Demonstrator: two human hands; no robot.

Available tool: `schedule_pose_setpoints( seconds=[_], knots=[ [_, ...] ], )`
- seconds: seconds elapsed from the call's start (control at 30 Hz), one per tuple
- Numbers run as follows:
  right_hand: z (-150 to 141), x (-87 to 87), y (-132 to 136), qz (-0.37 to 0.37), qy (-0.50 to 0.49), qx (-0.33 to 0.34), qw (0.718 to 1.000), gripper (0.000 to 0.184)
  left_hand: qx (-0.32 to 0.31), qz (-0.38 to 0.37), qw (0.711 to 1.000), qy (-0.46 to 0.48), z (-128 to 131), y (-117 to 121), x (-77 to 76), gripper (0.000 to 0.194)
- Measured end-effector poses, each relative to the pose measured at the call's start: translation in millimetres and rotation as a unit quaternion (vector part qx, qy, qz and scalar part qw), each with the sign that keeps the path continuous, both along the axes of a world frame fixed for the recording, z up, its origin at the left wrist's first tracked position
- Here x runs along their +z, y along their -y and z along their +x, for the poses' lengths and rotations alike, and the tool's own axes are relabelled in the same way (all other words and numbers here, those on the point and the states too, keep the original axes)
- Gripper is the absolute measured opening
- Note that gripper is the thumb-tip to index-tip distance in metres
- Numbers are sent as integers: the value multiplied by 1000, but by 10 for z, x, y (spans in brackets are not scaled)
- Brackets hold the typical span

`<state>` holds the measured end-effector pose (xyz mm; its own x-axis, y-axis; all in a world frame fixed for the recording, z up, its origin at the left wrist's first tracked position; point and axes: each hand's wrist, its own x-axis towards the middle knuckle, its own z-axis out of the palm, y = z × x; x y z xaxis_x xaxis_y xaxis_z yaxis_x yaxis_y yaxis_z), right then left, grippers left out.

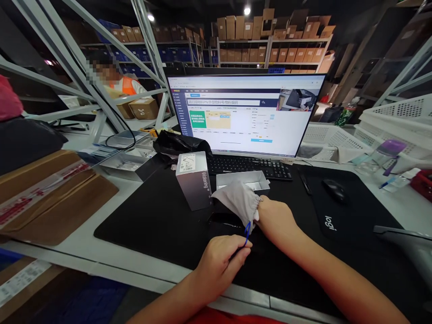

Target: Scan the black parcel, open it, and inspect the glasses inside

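My right hand (pixel 274 218) is closed around the neck of a small grey cloth pouch (pixel 238 198), holding it just above a black desk mat (pixel 158 220). My left hand (pixel 221 263) pinches the pouch's blue drawstring (pixel 248 231) between finger and thumb. Behind the pouch stand a grey product box (pixel 194 180) with a label on top and an open white box tray (pixel 243 179). A dark flat object (pixel 224 219) lies on the mat under the pouch.
A monitor (pixel 245 114) and black keyboard (pixel 249 166) sit behind the boxes. A mouse (pixel 334 190) rests on a pad at right, with white baskets (pixel 394 121) beyond. Flattened cardboard (pixel 50 193) lies at left. A person in an orange vest (pixel 126 85) is at the back left.
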<state>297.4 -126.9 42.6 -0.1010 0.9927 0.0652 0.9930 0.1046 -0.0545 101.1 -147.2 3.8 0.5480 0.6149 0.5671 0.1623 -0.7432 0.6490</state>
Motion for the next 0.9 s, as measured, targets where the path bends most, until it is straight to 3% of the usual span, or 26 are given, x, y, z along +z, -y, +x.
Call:
schedule_pose_setpoints(
  seconds=[0.1, 0.17, 0.23, 0.3, 0.4, 0.47, 0.53, 0.73, 0.83, 0.9],
  knots=[
    [291, 136, -3, -85, -124, 149, 977, 17, -1, -170, 985, 15, -111, -48, -99, 23],
    [592, 267, -4, -173, -230, 272, 918, 28, 13, -263, 964, 25, -235, -80, -149, 28],
    [909, 381, -28, -214, -336, 299, 867, 39, 11, -311, 950, 5, -385, -89, -143, 31],
    [1153, 436, -81, -177, -441, 207, 855, 48, -48, -334, 939, -59, -517, -68, -73, 33],
    [1267, 395, -198, -131, -530, 51, 836, 52, -187, -301, 921, -163, -583, -12, 76, 31],
    [1227, 328, -275, -130, -554, 11, 822, 53, -236, -259, 917, -192, -528, 5, 142, 28],
    [1201, 270, -331, -107, -583, -18, 806, 54, -245, -208, 925, -202, -438, -11, 169, 29],
    [1527, 239, -366, -109, -683, -54, 721, 50, -173, -9, 960, -219, -287, -217, 255, 27],
    [1633, 252, -361, -103, -675, -81, 727, 58, -88, 25, 976, -196, -226, -431, 320, 21],
    [1624, 252, -354, -109, -642, -102, 752, 63, -18, 32, 982, -187, -152, -623, 342, 18]
  ],
)
